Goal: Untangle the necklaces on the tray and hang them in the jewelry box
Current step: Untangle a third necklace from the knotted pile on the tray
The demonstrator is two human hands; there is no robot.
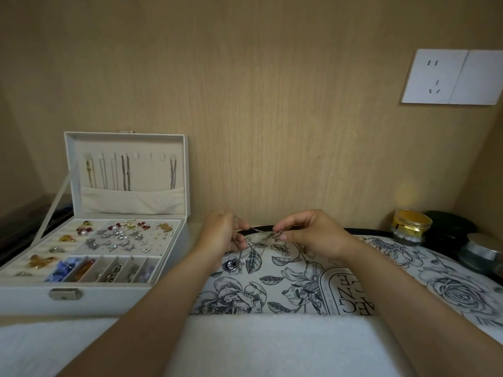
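Necklaces [263, 238], a snarl of thin chains, are held just above the far edge of the floral tray [275, 287], between the two hands in the head view. The left hand [221, 233] has its fingers curled, and its grip is closed on a strand at the left side of the snarl, thumb against fingertips. The right hand [313, 235] pinches the knotted clump between thumb and forefinger, the other fingers bent behind. A short length of chain is stretched between the two grips. One chain hangs down from the snarl to a round dark pendant [231, 264], which lies on the tray below the left hand.

To the left of the tray stands the jewelry box [89, 297], open, with its lid [179, 159] upright against the wooden wall. Several chains [125, 172] hang from hooks inside the lid, their lower ends tucked into a fabric pocket. The compartments of the box hold earrings, pearls and coloured pieces.

At the right, beyond the tray, stand a gold-lidded jar [411, 225], a dark round container [449, 227] and a silver-lidded jar [481, 253]. A white socket plate [451, 77] is on the wall above. A white cloth [245, 346] covers the near foreground.
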